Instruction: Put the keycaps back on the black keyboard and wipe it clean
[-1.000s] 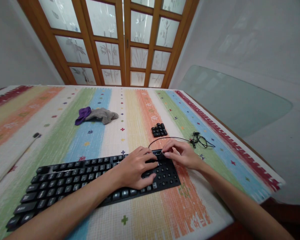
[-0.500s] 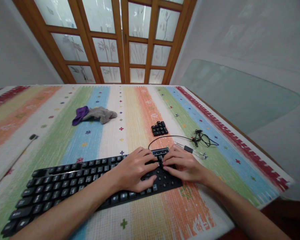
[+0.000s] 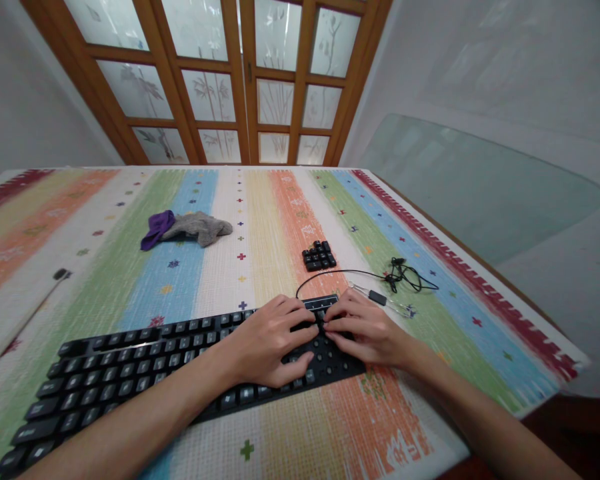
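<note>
A black keyboard (image 3: 130, 363) lies slantwise on the striped tablecloth (image 3: 280, 220). Its right end shows bare switch stems where caps are off. My left hand (image 3: 267, 340) lies on that end with bent fingers pressing it down and the thumb across the front keys. My right hand (image 3: 365, 330) is beside it, fingers pinched together at the top rows, tips touching the left fingertips. What they pinch is hidden. A small heap of black keycaps (image 3: 319, 255) sits just beyond the keyboard.
A thin wire tool with a dark handle (image 3: 380, 298) lies right of my right hand, near the coiled black cable (image 3: 405, 275). A grey and purple cloth (image 3: 185, 228) is at the back left, a long-handled brush (image 3: 30, 300) at the far left. The table edge runs along the right.
My right hand slid back towards me onto the bare end of the keyboard, uncovering the wire tool on the cloth. My left hand has barely moved. The view shifted slightly.
</note>
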Demonstrator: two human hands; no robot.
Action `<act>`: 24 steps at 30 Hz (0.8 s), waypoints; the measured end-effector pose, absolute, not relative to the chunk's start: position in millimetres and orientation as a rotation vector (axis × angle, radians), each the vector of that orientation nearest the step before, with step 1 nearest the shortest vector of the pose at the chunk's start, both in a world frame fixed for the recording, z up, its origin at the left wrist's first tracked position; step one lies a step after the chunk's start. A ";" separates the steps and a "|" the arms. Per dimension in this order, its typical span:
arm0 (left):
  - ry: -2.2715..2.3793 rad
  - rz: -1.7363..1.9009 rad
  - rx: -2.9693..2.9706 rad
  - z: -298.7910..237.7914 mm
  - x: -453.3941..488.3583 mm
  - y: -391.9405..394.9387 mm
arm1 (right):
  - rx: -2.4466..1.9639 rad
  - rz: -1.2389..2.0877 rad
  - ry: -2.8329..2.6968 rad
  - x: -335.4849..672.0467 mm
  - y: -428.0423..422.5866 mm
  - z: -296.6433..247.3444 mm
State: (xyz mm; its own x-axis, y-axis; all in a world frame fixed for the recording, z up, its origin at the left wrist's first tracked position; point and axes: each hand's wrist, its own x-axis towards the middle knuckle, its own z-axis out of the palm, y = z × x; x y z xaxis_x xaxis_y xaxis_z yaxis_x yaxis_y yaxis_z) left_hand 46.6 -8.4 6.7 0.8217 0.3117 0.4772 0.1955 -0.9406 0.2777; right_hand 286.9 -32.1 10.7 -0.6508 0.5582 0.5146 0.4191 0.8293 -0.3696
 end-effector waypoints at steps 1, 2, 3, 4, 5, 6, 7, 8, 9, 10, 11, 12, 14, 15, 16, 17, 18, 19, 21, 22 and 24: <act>0.391 0.777 2.794 6.1 46.5 -8.4 | -0.730 0.287 -2.375 286.9 -32.6 11.5; 0.389 0.773 2.802 5.6 46.3 -8.5 | -0.751 0.285 -2.372 286.9 -33.1 12.4; 0.388 0.773 2.809 5.3 46.2 -8.5 | -0.774 0.286 -2.369 286.9 -33.5 13.2; 0.387 0.776 2.815 5.1 46.2 -8.5 | -0.794 0.295 -2.368 287.0 -33.7 13.8; 0.386 0.777 2.821 5.2 46.2 -8.6 | -0.810 0.310 -2.367 287.1 -33.8 14.2; 0.383 0.773 2.828 5.6 46.4 -8.6 | -0.818 0.331 -2.363 287.2 -33.7 14.4; 0.378 0.765 2.834 6.2 46.6 -8.7 | -0.821 0.354 -2.357 287.2 -33.4 14.3; 0.373 0.755 2.842 7.0 46.9 -8.8 | -0.824 0.379 -2.347 287.2 -33.1 14.1; 0.366 0.744 2.849 7.8 47.3 -8.9 | -0.830 0.398 -2.333 287.2 -32.6 13.6; 0.361 0.735 2.857 8.6 47.7 -9.0 | -0.843 0.408 -2.316 287.1 -32.2 13.2; 0.357 0.729 2.864 9.2 48.0 -9.1 | -0.861 0.414 -2.301 287.0 -31.8 12.7; 0.354 0.726 2.870 9.6 48.2 -9.2 | -0.882 0.417 -2.290 287.0 -31.4 12.2; 0.352 0.717 2.880 9.9 48.3 -9.2 | -0.920 0.427 -2.279 287.5 -31.0 11.4; 0.352 0.710 2.885 9.8 48.3 -9.2 | -0.932 0.433 -2.278 287.8 -31.0 11.2; 0.353 0.703 2.891 9.7 48.2 -9.2 | -0.938 0.440 -2.280 288.2 -31.0 11.0; 0.356 0.698 2.898 9.5 48.0 -9.1 | -0.938 0.446 -2.285 288.5 -31.3 10.9; 0.362 0.694 2.904 9.2 47.9 -9.0 | -0.935 0.448 -2.289 288.6 -31.6 11.0; 0.369 0.694 2.910 9.0 47.8 -8.9 | -0.933 0.446 -2.291 288.5 -32.0 11.1; 0.384 0.696 2.920 8.7 47.6 -8.7 | -0.929 0.444 -2.297 287.6 -32.8 11.8; 0.391 0.692 2.924 8.6 47.5 -8.6 | -0.926 0.447 -2.300 287.1 -33.1 12.3; 0.400 0.679 2.931 8.4 47.3 -8.4 | -0.929 0.465 -2.306 286.3 -33.0 12.9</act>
